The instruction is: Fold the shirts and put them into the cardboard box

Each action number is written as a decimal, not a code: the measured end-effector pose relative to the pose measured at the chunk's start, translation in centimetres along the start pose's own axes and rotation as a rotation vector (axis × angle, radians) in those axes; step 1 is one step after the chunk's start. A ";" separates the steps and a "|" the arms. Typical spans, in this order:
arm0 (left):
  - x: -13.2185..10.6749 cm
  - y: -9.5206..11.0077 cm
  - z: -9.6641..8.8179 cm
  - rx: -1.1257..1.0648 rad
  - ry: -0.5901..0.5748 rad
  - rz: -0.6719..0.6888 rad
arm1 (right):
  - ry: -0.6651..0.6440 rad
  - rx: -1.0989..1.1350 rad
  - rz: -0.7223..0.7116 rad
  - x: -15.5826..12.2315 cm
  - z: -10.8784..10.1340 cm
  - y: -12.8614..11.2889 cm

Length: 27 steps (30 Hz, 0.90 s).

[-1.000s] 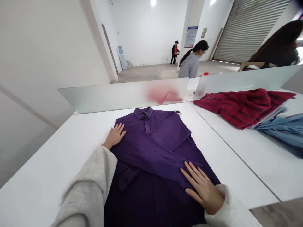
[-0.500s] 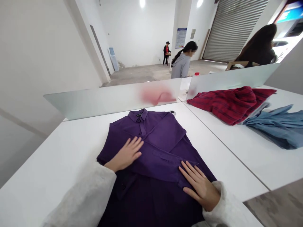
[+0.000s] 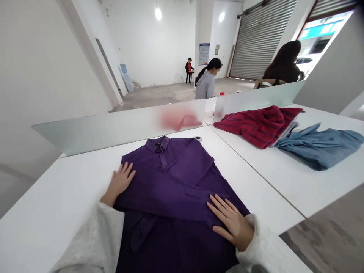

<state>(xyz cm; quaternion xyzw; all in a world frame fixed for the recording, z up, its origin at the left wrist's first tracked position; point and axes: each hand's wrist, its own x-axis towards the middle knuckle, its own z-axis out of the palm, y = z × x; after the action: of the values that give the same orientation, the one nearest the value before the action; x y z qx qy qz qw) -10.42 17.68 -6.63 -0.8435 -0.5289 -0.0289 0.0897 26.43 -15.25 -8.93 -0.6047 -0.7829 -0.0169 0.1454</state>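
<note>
A dark purple button-up shirt [image 3: 170, 178] lies face up on a white table [image 3: 82, 178], its collar toward the far side. Both sleeves are folded across its front, one over the other. My left hand [image 3: 121, 180] rests with outstretched fingers on the shirt's left edge, at the fold below the shoulder. On the right, my right hand [image 3: 227, 220] lies flat over the cuff end of the upper sleeve, fingers spread. Neither hand grips the cloth. The shirt's lower part runs out of view at the bottom.
Frosted dividers [image 3: 127, 127] line the table's far edge. To the right lie a red plaid garment [image 3: 258, 127] and a blue denim-like garment [image 3: 321, 146]. A person in a grey hoodie [image 3: 205, 85] and a dark-haired person [image 3: 284, 62] are beyond the dividers; another person [image 3: 189, 71] stands farther back.
My left hand has slid left from the shirt's chest to its left edge. My right hand stays on the cuff. The camera view has turned slightly right.
</note>
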 end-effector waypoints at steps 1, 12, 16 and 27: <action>0.1 -0.9 0.3 0.012 0.020 -0.083 | -0.006 0.007 -0.006 0.0 0.0 0.1; -2.2 0.1 -1.0 0.007 0.199 -0.166 | 0.013 0.043 -0.010 0.2 0.0 0.0; -5.2 1.6 -3.8 0.130 -0.044 -0.173 | 0.024 0.033 -0.034 0.2 0.2 0.3; -19.5 10.1 -13.4 -0.314 0.106 -0.186 | 0.172 0.073 -0.083 0.0 0.8 1.0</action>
<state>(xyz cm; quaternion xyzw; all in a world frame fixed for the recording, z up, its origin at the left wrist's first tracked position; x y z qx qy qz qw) -9.30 -6.39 2.53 -0.7918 -0.5881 -0.1637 -0.0184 27.22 -14.84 -9.89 -0.5625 -0.7919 -0.0460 0.2332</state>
